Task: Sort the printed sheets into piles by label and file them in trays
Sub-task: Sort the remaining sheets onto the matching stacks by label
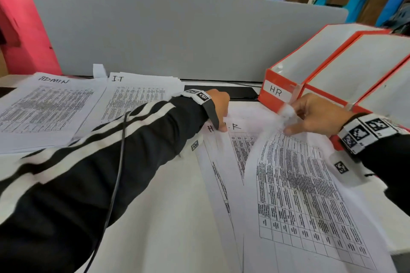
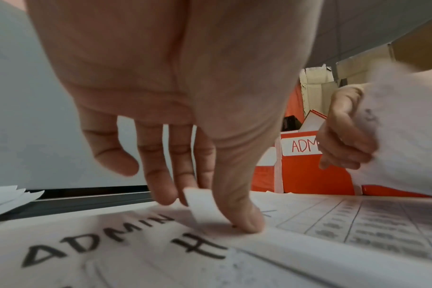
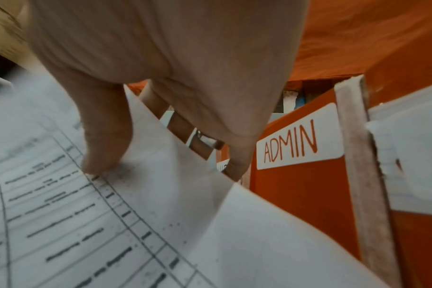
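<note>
Orange-walled trays [image 1: 295, 77] stood at the desk's right, HR foremost, presumably handy for filing; ADMIN pile [image 1: 42, 108] and IT pile [image 1: 137, 95] lay far left, already sorted; unsorted sheets [image 1: 224, 173] lay between; the right hand [image 1: 319, 115] pinched a lifted sheet [image 1: 299, 184] between thumb and fingers, likely peeling it free; the left hand [image 1: 218, 104], fingers straight, pressed its thumb down on the stack, probably steadying it; the lifted sheet's label was blurred.

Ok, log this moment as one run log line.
left hand presses H.R sheet | right hand pinches lifted sheet | HR tray beside
</note>
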